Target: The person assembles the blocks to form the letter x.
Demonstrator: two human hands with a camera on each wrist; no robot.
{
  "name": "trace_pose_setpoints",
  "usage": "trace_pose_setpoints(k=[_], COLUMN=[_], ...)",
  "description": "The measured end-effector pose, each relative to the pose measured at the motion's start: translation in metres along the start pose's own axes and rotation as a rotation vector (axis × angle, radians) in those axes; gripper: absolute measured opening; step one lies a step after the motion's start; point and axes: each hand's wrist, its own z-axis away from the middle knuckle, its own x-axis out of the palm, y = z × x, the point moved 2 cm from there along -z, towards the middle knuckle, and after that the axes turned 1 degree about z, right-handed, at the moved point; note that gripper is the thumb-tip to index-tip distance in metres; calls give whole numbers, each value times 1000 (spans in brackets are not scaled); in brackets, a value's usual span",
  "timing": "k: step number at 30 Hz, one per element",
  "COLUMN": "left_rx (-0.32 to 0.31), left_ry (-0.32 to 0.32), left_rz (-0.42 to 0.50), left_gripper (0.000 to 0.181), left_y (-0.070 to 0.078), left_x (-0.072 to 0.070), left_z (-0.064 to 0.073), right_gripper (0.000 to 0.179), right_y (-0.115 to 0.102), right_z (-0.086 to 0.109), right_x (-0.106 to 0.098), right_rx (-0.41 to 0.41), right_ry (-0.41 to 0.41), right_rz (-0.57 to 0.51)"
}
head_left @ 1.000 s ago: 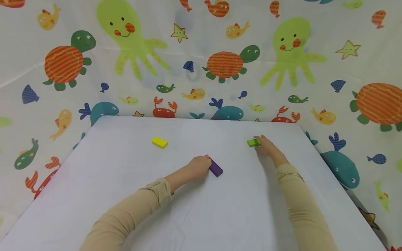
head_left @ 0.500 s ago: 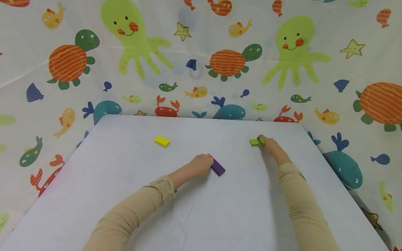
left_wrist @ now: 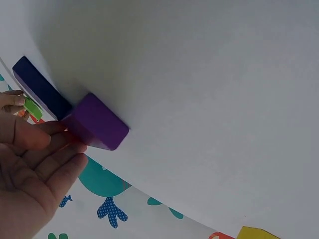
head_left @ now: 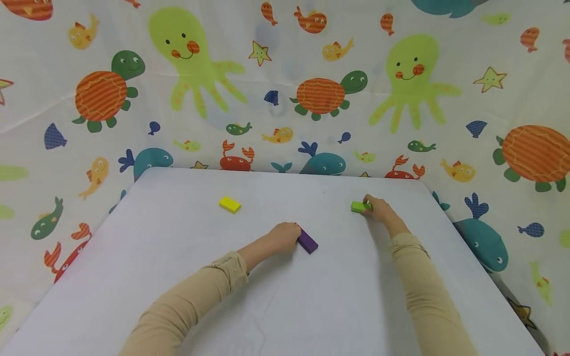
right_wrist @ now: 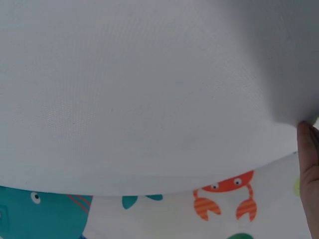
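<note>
In the head view my left hand (head_left: 284,237) rests at the table's middle, at the upper end of a dark purple block (head_left: 307,241). A bit of red shows at its fingertips, mostly hidden. Seen from the left wrist, the fingers of that hand (left_wrist: 37,174) touch a purple block (left_wrist: 97,122); a dark blue-looking block (left_wrist: 41,87) lies against its far end. Farther right, my right hand (head_left: 377,210) pinches the right end of a light green block (head_left: 359,206). The right wrist view catches only a finger edge of this hand (right_wrist: 309,169).
A yellow block (head_left: 229,204) lies alone at the back left of the white table (head_left: 200,237). Behind and at both sides hangs a curtain (head_left: 267,79) printed with sea animals.
The right fingers have curled in closer over the green block's end. The left hand and the blocks hold their places; the whole head view shifts slightly.
</note>
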Motion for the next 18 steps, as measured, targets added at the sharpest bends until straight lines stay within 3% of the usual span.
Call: trace_pose_setpoints(k=[8, 18], left_rx=[2, -6], left_ry=[22, -1], left_rz=[23, 38], left_gripper=[10, 11], left_y=[-1, -1], left_x=[-3, 0], left_z=[-2, 0], right_gripper=[30, 30], right_y=[-6, -15], right_z=[-1, -5], right_x=[-6, -2], right_rx=[-12, -62], right_ry=[49, 151], right_rz=[-11, -62])
